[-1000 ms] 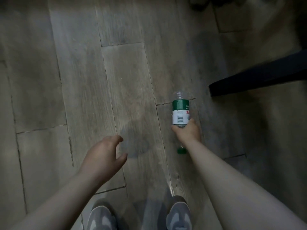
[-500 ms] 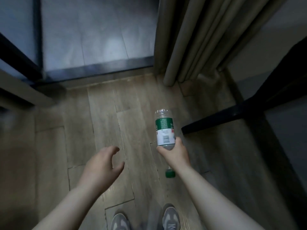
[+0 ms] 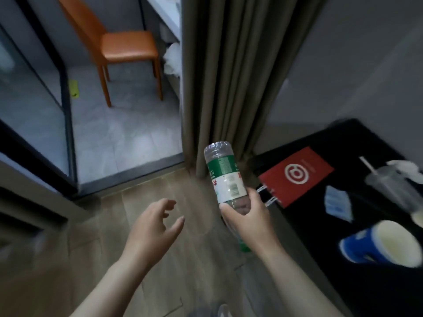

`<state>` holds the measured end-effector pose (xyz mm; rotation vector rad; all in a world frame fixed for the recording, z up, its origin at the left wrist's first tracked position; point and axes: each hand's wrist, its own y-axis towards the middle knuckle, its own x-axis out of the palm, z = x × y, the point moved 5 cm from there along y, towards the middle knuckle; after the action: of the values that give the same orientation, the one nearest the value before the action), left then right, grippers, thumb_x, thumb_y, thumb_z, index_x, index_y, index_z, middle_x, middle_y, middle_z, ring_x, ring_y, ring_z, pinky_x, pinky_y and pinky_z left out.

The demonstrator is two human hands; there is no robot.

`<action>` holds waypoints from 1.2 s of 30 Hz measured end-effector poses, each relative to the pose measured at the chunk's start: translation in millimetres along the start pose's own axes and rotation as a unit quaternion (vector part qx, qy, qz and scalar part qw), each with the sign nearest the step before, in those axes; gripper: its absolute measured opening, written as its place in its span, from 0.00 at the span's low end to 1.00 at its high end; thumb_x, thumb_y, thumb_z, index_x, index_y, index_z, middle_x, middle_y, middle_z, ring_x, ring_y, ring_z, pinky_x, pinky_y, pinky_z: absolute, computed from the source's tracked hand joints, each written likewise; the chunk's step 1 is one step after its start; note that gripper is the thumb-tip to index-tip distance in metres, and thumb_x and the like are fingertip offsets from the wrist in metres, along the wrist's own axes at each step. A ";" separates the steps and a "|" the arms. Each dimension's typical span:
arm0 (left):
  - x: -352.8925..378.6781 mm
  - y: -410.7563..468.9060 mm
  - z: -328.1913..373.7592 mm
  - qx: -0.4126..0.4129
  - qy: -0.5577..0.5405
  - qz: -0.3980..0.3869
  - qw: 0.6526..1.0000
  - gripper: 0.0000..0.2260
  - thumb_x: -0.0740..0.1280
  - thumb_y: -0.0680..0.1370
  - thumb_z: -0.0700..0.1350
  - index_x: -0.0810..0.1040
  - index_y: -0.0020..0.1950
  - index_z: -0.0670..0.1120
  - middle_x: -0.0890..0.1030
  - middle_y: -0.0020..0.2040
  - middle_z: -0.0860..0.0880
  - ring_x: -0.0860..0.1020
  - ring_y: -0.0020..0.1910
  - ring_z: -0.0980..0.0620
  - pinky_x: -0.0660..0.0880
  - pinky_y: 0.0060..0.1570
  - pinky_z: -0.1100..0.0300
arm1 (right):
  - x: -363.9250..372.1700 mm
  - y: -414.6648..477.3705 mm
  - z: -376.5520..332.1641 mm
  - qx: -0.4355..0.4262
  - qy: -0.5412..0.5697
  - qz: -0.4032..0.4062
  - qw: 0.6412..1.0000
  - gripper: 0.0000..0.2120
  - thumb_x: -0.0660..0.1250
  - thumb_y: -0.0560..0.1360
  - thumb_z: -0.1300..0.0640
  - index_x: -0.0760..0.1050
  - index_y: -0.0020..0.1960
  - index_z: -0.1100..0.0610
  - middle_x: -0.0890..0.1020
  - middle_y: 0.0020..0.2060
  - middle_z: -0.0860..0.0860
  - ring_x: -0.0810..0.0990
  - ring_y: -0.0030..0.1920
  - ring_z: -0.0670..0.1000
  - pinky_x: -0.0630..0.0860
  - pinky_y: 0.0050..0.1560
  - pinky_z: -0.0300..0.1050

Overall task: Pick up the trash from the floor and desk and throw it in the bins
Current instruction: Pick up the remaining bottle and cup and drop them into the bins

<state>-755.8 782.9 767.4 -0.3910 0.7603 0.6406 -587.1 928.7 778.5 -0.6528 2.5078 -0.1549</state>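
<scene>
Right hand [image 3: 248,219]: my fingers wrap the bottle [image 3: 225,177] near its neck, base up, cap hanging below my palm.
Left hand [image 3: 152,227]: empty, fingers spread and curled, left of the bottle.
Bottle: off the floor, in front of the curtain [image 3: 229,76].
Desk [image 3: 370,282]: right of the bottle, carrying a red bag [image 3: 295,176], blue cup [image 3: 377,244] and lidded cup [image 3: 393,191].
Bins: none in view.
Risk: gripped so low, the bottle could pivot and slip; swinging right could knock the cups.
</scene>
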 end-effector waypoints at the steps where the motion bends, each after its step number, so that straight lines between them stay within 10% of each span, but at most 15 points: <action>1: -6.7 -1.9 21.2 0.017 -0.004 -0.003 1.000 0.17 0.71 0.73 0.53 0.75 0.60 0.53 0.78 0.56 0.56 0.77 0.49 0.60 0.76 0.50 0.61 | -19.6 -7.5 -9.7 -0.007 0.011 0.015 1.000 0.22 0.74 0.65 0.47 0.72 0.56 0.44 0.82 0.47 0.43 0.80 0.45 0.40 0.77 0.46 0.38; 21: 90.2 -55.3 378.1 0.272 -0.076 -0.108 0.953 0.12 0.70 0.71 0.52 0.77 0.54 0.55 0.80 0.48 0.57 0.79 0.48 0.60 0.78 0.50 0.53 | -384.8 -124.7 11.9 -0.046 0.160 0.270 0.948 0.19 0.75 0.68 0.51 0.73 0.56 0.43 0.82 0.45 0.41 0.81 0.41 0.35 0.72 0.34 0.25; 29: 167.5 -90.0 455.6 0.317 -0.072 -0.164 0.931 0.14 0.72 0.72 0.52 0.75 0.55 0.57 0.79 0.51 0.59 0.77 0.48 0.65 0.71 0.43 0.74 | -470.9 -157.5 76.0 -0.016 0.166 0.336 0.927 0.25 0.74 0.68 0.48 0.71 0.63 0.46 0.80 0.50 0.40 0.80 0.44 0.33 0.73 0.35 0.27; 36: 212.6 -103.7 484.4 0.330 -0.051 -0.216 0.917 0.16 0.72 0.72 0.52 0.75 0.58 0.57 0.78 0.53 0.59 0.78 0.50 0.61 0.77 0.52 0.61 | -500.4 -182.7 121.2 0.041 0.171 0.395 0.902 0.24 0.73 0.68 0.45 0.66 0.60 0.40 0.75 0.45 0.33 0.73 0.41 0.22 0.69 0.29 0.22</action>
<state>-323.2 1051.3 944.5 0.1026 0.7141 -0.0331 -77.3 1012.5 956.1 0.4963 2.8642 -0.0725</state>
